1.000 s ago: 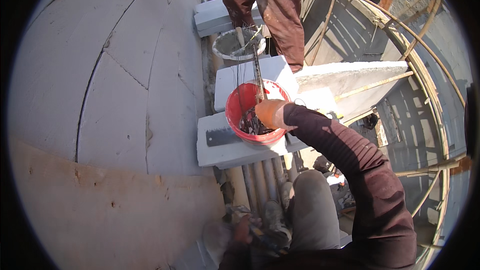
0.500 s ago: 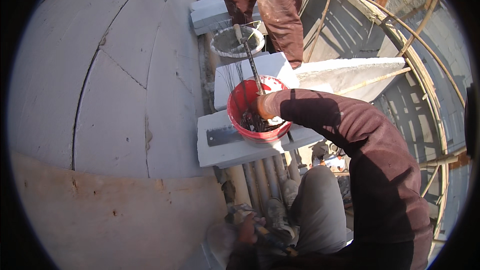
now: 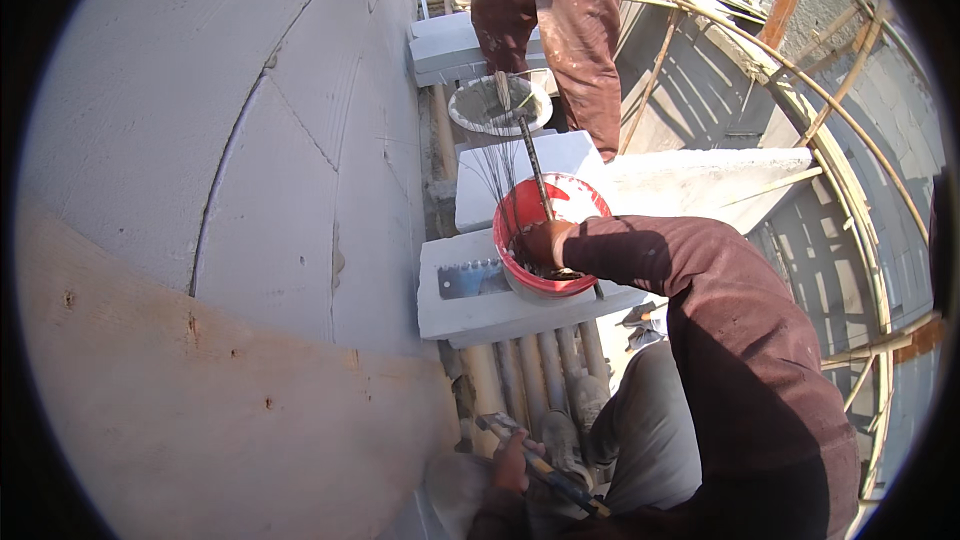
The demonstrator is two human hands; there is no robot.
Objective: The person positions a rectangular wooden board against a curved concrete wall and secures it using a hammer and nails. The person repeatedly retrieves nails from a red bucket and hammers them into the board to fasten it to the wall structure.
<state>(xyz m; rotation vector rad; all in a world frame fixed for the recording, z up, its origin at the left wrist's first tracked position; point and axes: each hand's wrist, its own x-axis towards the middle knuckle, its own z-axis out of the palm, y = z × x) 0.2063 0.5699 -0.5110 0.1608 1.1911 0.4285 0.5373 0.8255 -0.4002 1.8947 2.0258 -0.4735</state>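
Note:
My left hand (image 3: pixel 511 462) is wrapped round the handle of a hammer (image 3: pixel 563 481), low in front of my knees. Its pale metal head points toward the wall. My right hand (image 3: pixel 543 244) reaches down into a red bucket (image 3: pixel 520 278), and its fingers are hidden inside. Thin dark wires (image 3: pixel 497 172) and a long dark rod (image 3: pixel 534 153) stick up out of the bucket. Beneath the bucket is a white block (image 3: pixel 450 316), where a toothed saw blade (image 3: pixel 474 279) lies flat beside it.
A smooth grey block wall (image 3: pixel 270 140) rises at left, with a wooden board (image 3: pixel 230 380) low before it. Round poles (image 3: pixel 530 365) form the footing. Another person's legs (image 3: pixel 577 35) stand beyond a mortar bucket (image 3: pixel 470 120). Bamboo scaffolding (image 3: pixel 855 165) curves along the right.
The view has shifted, so the bucket and blocks sit lower and farther right. My right hand stays in the bucket. The hammer in my left hand shows more clearly.

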